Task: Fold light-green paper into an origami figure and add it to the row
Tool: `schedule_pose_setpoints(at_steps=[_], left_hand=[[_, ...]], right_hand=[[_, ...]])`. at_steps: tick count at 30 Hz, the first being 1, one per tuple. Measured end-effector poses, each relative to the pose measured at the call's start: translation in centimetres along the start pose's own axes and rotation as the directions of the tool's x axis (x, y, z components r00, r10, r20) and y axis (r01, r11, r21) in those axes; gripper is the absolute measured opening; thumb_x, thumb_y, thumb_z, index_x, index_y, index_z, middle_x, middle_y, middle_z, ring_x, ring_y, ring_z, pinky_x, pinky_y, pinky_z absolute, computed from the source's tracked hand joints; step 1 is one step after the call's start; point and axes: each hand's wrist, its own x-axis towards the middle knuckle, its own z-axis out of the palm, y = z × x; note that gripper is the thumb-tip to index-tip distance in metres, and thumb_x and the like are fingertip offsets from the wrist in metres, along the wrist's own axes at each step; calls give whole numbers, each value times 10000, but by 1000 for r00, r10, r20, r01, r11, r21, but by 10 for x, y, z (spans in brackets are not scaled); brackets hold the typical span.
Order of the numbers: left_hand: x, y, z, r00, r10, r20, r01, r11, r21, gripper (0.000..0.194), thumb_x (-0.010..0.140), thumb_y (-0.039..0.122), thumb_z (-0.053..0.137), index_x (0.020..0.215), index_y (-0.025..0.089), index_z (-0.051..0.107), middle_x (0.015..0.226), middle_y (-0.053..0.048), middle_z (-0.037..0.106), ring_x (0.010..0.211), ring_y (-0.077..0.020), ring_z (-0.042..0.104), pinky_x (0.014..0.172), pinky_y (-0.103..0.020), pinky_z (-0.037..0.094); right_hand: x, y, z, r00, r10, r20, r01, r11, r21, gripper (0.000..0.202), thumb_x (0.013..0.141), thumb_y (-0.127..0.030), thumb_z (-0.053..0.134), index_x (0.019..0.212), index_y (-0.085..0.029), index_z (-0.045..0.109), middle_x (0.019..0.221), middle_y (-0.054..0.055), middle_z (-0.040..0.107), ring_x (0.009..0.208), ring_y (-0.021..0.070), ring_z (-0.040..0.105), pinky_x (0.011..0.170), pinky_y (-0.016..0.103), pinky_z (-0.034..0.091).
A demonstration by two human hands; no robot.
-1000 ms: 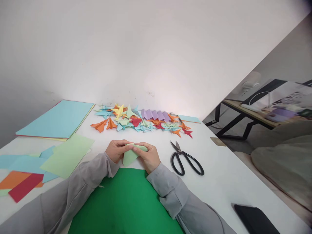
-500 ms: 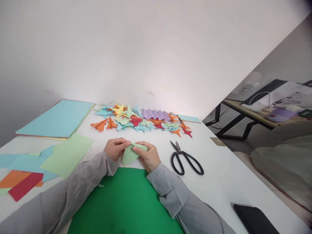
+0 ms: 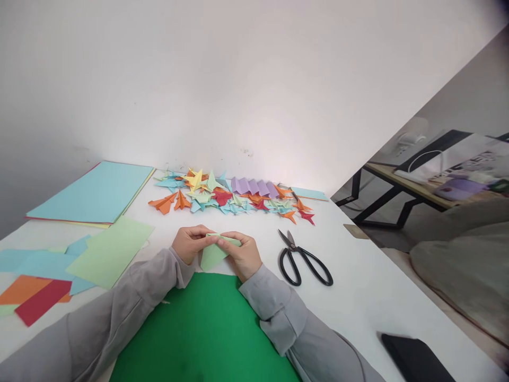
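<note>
Left hand (image 3: pixel 190 244) has closed back in against right hand (image 3: pixel 245 255) — tips were apart half a second ago. Reads as a fold getting pressed. Both pinch the pale green paper (image 3: pixel 211 258) between them, over the bench (image 3: pixel 345 307). Count: one paper in hand, one scissors (image 3: pixel 293 248), one purple pleated strip (image 3: pixel 253 187) — folded pieces (image 3: pixel 221 198) overlap, can't count them.

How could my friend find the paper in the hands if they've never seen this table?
Find the big dark green sheet at the near side of the white table. Just beyond its far edge, the left hand and right hand pinch a small pale green paper. Unlike the flat pale green sheet to the left, it's folded and held.
</note>
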Motion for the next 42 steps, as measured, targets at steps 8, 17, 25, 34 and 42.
schedule_pose_setpoints(at_steps=[8,17,25,34,42], left_hand=[[2,0,1,1000,16,-2,-16,1000,-19,142,514,261,768,560,153,689,575,4,587,587,-110,521,569,-243,408],[-1,3,3,998,-60,-31,58,997,-52,180,506,274,774,562,135,674,560,8,574,564,-100,503,542,-232,393],[2,-2,-1,1000,24,9,-24,999,34,156,569,276,742,563,139,668,559,16,549,565,-91,475,538,-226,365],[1,-2,-1,1000,9,15,-10,999,32,169,562,290,743,546,142,663,549,19,540,554,-88,466,532,-226,354],[3,-4,-2,999,28,27,-29,999,45,167,557,286,746,540,142,663,544,18,538,552,-86,463,537,-225,351]], right_hand=[[1,2,-2,1000,4,27,-4,1000,13,230,487,-256,775,689,-184,691,616,-9,645,567,123,536,599,277,421],[0,3,-1,1000,10,28,-9,1000,-18,220,500,-269,770,673,-168,678,583,-15,631,531,114,517,559,263,401],[0,2,-2,999,-9,35,13,996,-91,204,518,-277,759,660,-157,674,573,-17,612,530,101,494,548,249,390],[0,0,-1,999,-31,32,36,988,-151,202,529,-299,751,650,-158,672,572,-13,608,532,102,486,548,248,383],[-1,0,0,999,-30,20,33,988,-152,205,512,-289,757,639,-156,665,569,-14,598,530,100,478,537,245,380]])
